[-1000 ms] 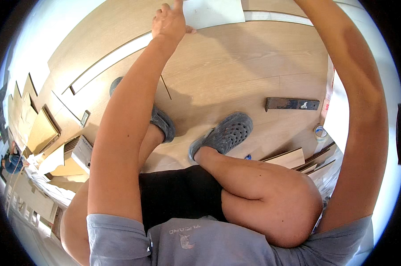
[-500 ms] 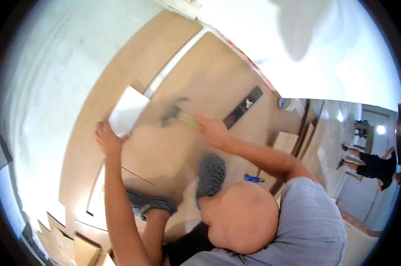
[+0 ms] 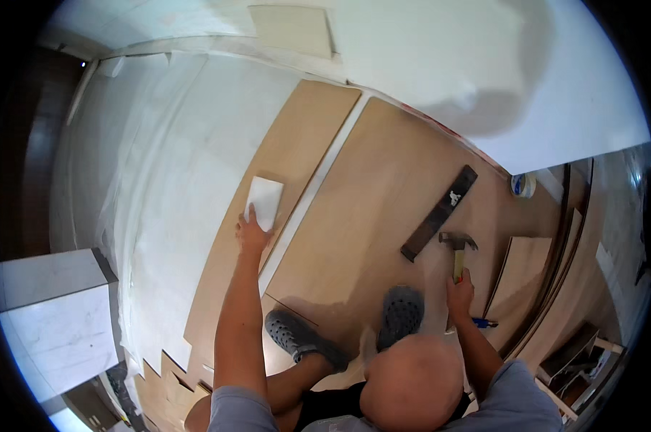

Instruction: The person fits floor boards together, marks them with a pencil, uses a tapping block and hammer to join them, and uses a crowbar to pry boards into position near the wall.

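Observation:
My left hand grips the near end of a white rectangular block. The block is over the narrow left wood plank; whether it rests flat there I cannot tell. Beside that plank runs a pale gap, with a wide wood panel on its other side. In my right hand is a claw hammer, its handle in my closed fingers and its head pointing away from me. A dark flat bar with a white patch lies on the panel, just left of the hammer head.
My feet in grey clogs stand on the boards. A blue-handled tool lies near my right wrist. Farther right are loose planks and a tape roll. A marble-patterned box shape stands at left; a white wall rises ahead.
The hammer, blurred close to the white block before, is now away to the right and sharp. My left hand and the block are now over the left plank. The view has shifted.

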### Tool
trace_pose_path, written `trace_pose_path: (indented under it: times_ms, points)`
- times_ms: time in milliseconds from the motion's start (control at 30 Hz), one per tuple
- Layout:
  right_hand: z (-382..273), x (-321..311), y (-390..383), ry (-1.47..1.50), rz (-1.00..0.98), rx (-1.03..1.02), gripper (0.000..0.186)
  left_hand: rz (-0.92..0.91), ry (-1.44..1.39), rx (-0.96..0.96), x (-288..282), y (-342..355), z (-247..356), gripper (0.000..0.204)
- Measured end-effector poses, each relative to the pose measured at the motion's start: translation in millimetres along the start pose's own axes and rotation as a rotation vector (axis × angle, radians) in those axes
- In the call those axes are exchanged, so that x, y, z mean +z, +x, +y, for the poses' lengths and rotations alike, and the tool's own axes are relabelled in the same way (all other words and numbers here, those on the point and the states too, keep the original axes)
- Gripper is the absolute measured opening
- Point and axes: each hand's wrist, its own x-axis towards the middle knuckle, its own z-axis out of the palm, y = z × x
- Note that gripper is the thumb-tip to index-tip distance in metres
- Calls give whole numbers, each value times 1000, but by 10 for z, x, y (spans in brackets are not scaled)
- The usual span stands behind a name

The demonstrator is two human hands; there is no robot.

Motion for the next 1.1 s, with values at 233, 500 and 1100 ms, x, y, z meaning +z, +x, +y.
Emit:
trace_pose_path:
  times_ms: [233, 500, 1100]
  points:
    - [160, 31, 107, -5, 85, -17, 43, 160, 58, 354, -25, 108, 1392, 69]
    - [82, 47, 166, -95, -14, 71, 48, -183, -63, 961, 164, -531, 3747, 54]
    - [86, 180, 184, -45, 93, 73, 39, -238, 53, 1028, 660, -1024, 4712, 91]
